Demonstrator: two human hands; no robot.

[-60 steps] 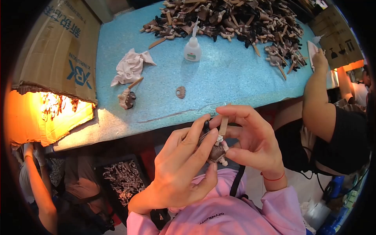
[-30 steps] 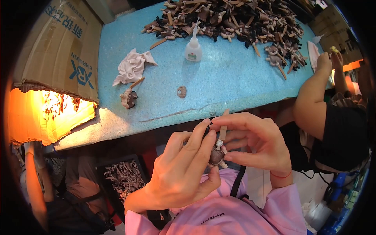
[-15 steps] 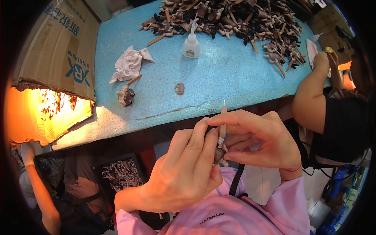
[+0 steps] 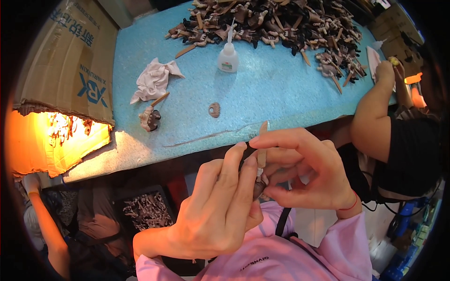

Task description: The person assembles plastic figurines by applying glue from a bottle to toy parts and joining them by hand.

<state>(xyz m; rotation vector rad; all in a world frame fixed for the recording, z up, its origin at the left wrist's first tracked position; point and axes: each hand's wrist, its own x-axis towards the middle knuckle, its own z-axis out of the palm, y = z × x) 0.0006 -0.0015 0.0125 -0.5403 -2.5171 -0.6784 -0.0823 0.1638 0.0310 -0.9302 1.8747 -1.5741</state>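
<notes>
Both my hands meet close to my chest, below the front edge of the blue foam-covered table (image 4: 281, 89). My left hand (image 4: 220, 210) pinches a small dark figurine part (image 4: 258, 189), mostly hidden by the fingers. My right hand (image 4: 304, 173) holds a thin wooden stick (image 4: 262, 145) upright, its lower end touching that part. Further away on the table stands a small white glue bottle (image 4: 228, 56) with a long nozzle. Near it lie a small brown ring-shaped piece (image 4: 214, 110) and a little figurine (image 4: 150, 118).
A big pile of dark and tan figurine parts (image 4: 281, 23) covers the table's far side. A crumpled white cloth (image 4: 152, 79) lies at left. A cardboard box (image 4: 61, 93) stands at left. Another person's arm (image 4: 375, 107) rests on the table's right edge. A crate of parts (image 4: 147, 210) sits below.
My hands have stayed together at my chest, with the stick shifting slightly against the held part. The other person's arm at right has moved a little along the table's edge.
</notes>
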